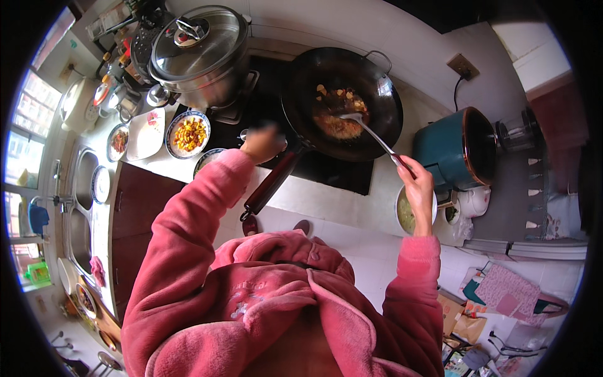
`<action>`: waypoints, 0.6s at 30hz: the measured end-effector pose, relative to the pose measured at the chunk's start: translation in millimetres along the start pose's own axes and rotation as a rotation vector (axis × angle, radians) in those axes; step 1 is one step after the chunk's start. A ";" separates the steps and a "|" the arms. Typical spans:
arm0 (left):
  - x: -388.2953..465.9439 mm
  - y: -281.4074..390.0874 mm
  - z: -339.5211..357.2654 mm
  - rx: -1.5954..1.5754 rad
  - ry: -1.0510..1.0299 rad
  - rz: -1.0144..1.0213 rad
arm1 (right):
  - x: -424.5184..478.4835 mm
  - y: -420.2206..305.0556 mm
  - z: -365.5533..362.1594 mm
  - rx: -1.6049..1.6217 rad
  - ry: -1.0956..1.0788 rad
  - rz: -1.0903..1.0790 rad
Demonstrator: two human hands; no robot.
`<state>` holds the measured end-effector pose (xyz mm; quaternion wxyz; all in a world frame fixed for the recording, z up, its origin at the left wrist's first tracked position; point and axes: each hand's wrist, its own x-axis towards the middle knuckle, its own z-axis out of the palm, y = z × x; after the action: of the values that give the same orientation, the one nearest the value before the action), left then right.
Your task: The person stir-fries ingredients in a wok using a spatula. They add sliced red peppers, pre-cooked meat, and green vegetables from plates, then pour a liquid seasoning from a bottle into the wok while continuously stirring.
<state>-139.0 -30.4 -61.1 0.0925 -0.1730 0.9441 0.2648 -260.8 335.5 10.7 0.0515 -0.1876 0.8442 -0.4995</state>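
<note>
My right hand (pixel 417 184) grips the dark red handle of a metal cooking spatula (pixel 372 134). The spatula's head rests in a black wok (pixel 386 118) among oil, reddish seasoning and pale slices. The wok sits on a black glass cooktop (pixel 346 176), its long handle (pixel 271 186) pointing towards me. My left hand (pixel 264 143) is over the cooktop's front edge, left of the wok handle, beside round metal parts that look like knobs; its fingers are blurred, so its hold is unclear. Left of it stand a bowl of yellow diced food (pixel 189 135) and a partly hidden bowl (pixel 206 161).
A lidded steel pot (pixel 202 75) occupies the cooktop's left side. Farther left are a white plate (pixel 146 136), a bowl of reddish food (pixel 117 143) and a sink (pixel 81 235). At right stand a bowl of pale soup (pixel 404 212) and a teal appliance (pixel 443 146).
</note>
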 end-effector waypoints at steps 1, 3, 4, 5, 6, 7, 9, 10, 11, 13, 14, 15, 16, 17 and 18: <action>-6.9 -5.6 -2.2 -0.145 0.016 0.033 | -1.1 -6.3 -3.4 -0.015 0.007 0.037; -28.5 -16.8 -4.7 -0.429 0.048 0.112 | 8.5 -6.9 6.2 0.007 0.036 -0.025; -48.0 -3.5 -16.9 -0.583 0.026 0.096 | 14.5 -4.1 15.0 0.027 0.060 -0.037; -66.0 -1.3 -21.3 -0.684 0.008 0.081 | 22.7 -0.3 25.4 0.054 0.074 -0.056; -80.2 -1.6 -24.1 -0.785 -0.016 0.076 | 30.5 11.1 32.8 0.093 0.074 -0.073; -94.7 -0.9 -24.6 -0.891 -0.036 0.060 | 32.9 2.9 39.4 0.031 0.042 -0.056; -127.0 12.4 -28.1 -1.026 -0.012 0.020 | 34.5 5.4 44.2 0.028 0.016 -0.040; -141.0 15.4 -25.4 -1.100 0.007 -0.005 | 32.7 3.1 39.7 0.023 -0.034 -0.024; -150.3 14.6 -19.8 -1.026 0.058 0.028 | 27.2 -0.9 28.5 0.017 -0.081 -0.006; -169.1 23.2 -20.1 -1.040 0.046 -0.037 | 8.1 -10.7 -4.1 0.060 -0.125 0.015; -178.2 25.4 -18.1 -1.117 0.052 -0.078 | -0.3 -24.3 -17.2 0.003 -0.135 0.048; -184.3 28.0 -13.8 -1.184 0.063 -0.092 | -9.1 -32.9 -28.3 -0.059 -0.137 0.082; -188.9 31.7 -10.2 -1.250 0.072 -0.103 | -15.5 -31.0 -35.1 -0.072 -0.134 0.088; -192.0 35.3 -6.5 -1.317 0.082 -0.115 | -20.1 -29.0 -41.2 -0.085 -0.132 0.093; -193.1 39.7 -2.5 -1.315 0.110 -0.101 | -22.3 -28.0 -44.8 -0.095 -0.127 0.099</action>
<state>24.1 53.6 11.0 -0.0683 -0.2508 0.5796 0.7723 -245.0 368.5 54.8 0.1206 -0.1790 0.8703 -0.4428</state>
